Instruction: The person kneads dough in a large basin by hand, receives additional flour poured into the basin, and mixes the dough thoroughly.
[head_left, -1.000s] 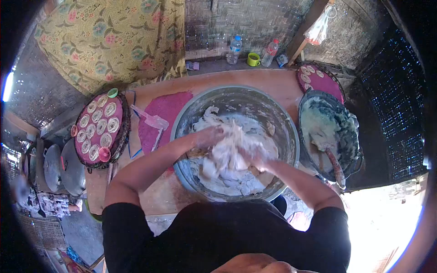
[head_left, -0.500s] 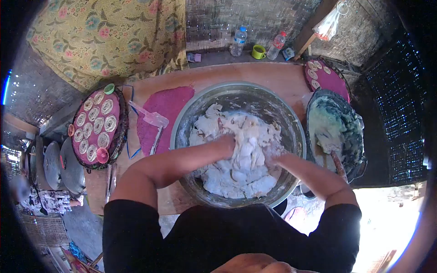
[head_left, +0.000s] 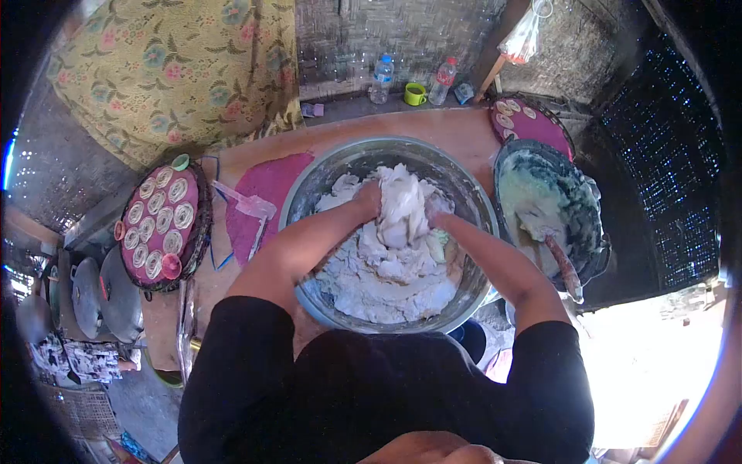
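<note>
A large round metal basin (head_left: 481,203) holds a pale, sticky dough (head_left: 386,290). Both hands are inside it, toward the far half. My left hand (head_left: 369,199) grips the left side of a raised lump of dough, its fingers partly buried. Across the lump, my right hand (head_left: 439,210) is closed on the other side, coated with dough and slightly blurred. The lump between them stands above the rest of the mass.
Left of the basin lie a pink cloth (head_left: 246,220), a clear scoop (head_left: 253,206) and a round tray of coiled pieces (head_left: 202,232). At right is a dark pan (head_left: 506,209) with a spoon (head_left: 563,267). Bottles (head_left: 382,81) and a green cup (head_left: 415,94) stand behind.
Both hands have moved toward the far side of the basin, lifting dough into a raised lump between them. The view has shifted slightly.
</note>
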The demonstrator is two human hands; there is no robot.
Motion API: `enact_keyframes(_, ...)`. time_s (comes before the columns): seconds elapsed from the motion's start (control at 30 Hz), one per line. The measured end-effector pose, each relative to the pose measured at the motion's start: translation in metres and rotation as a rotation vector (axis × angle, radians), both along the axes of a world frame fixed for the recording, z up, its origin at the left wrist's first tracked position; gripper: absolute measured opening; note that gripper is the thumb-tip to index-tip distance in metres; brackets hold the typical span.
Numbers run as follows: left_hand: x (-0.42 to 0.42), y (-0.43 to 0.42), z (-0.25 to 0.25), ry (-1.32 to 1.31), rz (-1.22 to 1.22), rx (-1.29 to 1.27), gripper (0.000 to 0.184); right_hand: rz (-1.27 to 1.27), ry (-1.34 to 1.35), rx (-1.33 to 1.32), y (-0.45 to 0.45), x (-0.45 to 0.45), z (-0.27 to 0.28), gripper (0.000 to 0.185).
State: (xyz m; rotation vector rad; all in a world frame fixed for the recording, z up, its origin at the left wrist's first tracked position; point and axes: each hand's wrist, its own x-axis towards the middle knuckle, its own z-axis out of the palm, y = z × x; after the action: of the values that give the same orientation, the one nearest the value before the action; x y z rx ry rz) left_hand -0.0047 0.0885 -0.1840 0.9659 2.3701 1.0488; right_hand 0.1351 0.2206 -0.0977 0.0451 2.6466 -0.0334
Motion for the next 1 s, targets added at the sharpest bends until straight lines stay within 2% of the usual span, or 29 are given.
enact_keyframes(0.03, 0.012, -0.017, 0.023, 0.241, -0.235, 0.047, 0.026, 0.062, -0.051, 0.053, -0.005, 0.006, 0.0, 0.049)
enact_keyframes(0.07, 0.024, -0.034, 0.042, 0.481, -0.471, 0.09, 0.027, 0.246, -0.145, 0.198, -0.013, 0.014, 0.003, 0.048)
enact_keyframes(0.1, 0.029, -0.047, 0.052, 0.485, -0.464, 0.087, 0.027, 0.419, -0.238, 0.299, -0.021, 0.025, 0.009, 0.048)
enact_keyframes(0.13, 0.034, -0.06, 0.057, 0.508, -0.613, -0.162, 0.025, 0.48, -0.314, 0.309, -0.028, 0.036, 0.017, 0.047)
enact_keyframes(0.17, 0.041, -0.075, 0.064, 0.519, -0.756, -0.414, 0.023, 0.156, -0.346, 0.022, -0.034, 0.053, 0.029, 0.047)
enact_keyframes(0.2, 0.051, -0.094, 0.081, 0.502, -0.816, -0.474, 0.021, -0.17, -0.334, -0.266, -0.041, 0.069, 0.041, 0.047)
enact_keyframes(0.23, 0.064, -0.116, 0.1, 0.482, -0.877, -0.534, 0.022, -0.035, -0.308, -0.275, -0.053, 0.089, 0.061, 0.048)
enact_keyframes(0.27, 0.075, -0.137, 0.109, 0.413, -0.922, -0.465, 0.023, 0.097, -0.279, -0.285, -0.063, 0.105, 0.071, 0.048)
enact_keyframes(0.3, 0.087, -0.154, 0.118, 0.347, -0.969, -0.395, 0.024, 0.099, -0.284, -0.288, -0.07, 0.114, 0.063, 0.048)
enact_keyframes(0.37, 0.115, -0.174, 0.15, 0.159, -0.897, -0.55, 0.028, 0.086, -0.205, -0.226, -0.089, 0.134, 0.043, 0.051)
enact_keyframes(0.4, 0.119, -0.176, 0.143, 0.152, -0.902, -0.55, 0.028, 0.08, -0.165, -0.193, -0.099, 0.139, 0.034, 0.052)
enact_keyframes(0.47, 0.12, -0.178, 0.122, 0.251, -1.052, -0.705, 0.03, 0.075, -0.091, -0.129, -0.115, 0.139, 0.022, 0.056)
enact_keyframes(0.5, 0.118, -0.173, 0.113, 0.269, -1.067, -0.738, 0.03, 0.08, -0.098, -0.135, -0.122, 0.127, 0.036, 0.056)
enact_keyframes(0.57, 0.109, -0.158, 0.094, 0.291, -0.993, -0.707, 0.028, 0.012, -0.186, -0.284, -0.126, 0.096, 0.074, 0.054)
enact_keyframes(0.6, 0.102, -0.148, 0.085, 0.292, -0.919, -0.678, 0.028, 0.007, -0.18, -0.282, -0.124, 0.087, 0.074, 0.053)
enact_keyframes(0.8, 0.059, -0.09, 0.045, 0.267, -0.451, -0.452, 0.027, 0.114, 0.112, -0.03, -0.095, 0.055, 0.032, 0.047)
enact_keyframes(0.9, 0.05, -0.075, 0.04, 0.271, -0.303, -0.366, 0.028, 0.151, 0.292, 0.124, -0.082, 0.036, 0.014, 0.045)
enact_keyframes(1.0, 0.05, -0.069, 0.029, 0.284, -0.216, -0.267, 0.03, 0.169, 0.397, 0.136, -0.07, 0.027, 0.002, 0.04)
